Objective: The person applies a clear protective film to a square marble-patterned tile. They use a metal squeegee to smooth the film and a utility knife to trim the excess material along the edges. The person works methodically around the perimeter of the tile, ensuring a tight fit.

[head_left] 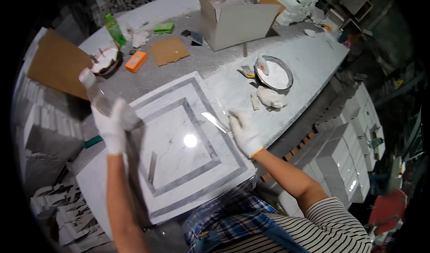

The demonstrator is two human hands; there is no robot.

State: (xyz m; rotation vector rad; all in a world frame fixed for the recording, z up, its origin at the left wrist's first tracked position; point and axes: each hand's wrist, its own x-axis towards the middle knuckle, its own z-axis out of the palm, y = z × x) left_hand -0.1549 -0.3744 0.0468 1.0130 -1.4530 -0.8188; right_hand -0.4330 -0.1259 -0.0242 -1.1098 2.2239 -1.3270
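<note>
My left hand (109, 125), in a white glove, is wrapped round a clear plastic bottle (95, 89) with a pale cap, tilted beside the panel's left edge. In front of me lies a square white marble panel (179, 145) with grey inlaid bands and a bright glare spot. By its right edge, my gloved right hand (245, 132) has its fingers curled; what they hold, if anything, is hidden. A shiny flat metal strip (215, 122) lies across the grey band, one end close to that hand. Another thin grey strip (152, 169) rests at the panel's left side.
A round pan of white paste (277, 74) and a crumpled white glove (270, 97) lie right of the panel. Beyond are a white carton (239, 24), cardboard piece (170, 50), orange box (136, 62) and green bottle (114, 30). White boxes (340, 150) stand below the table's right edge.
</note>
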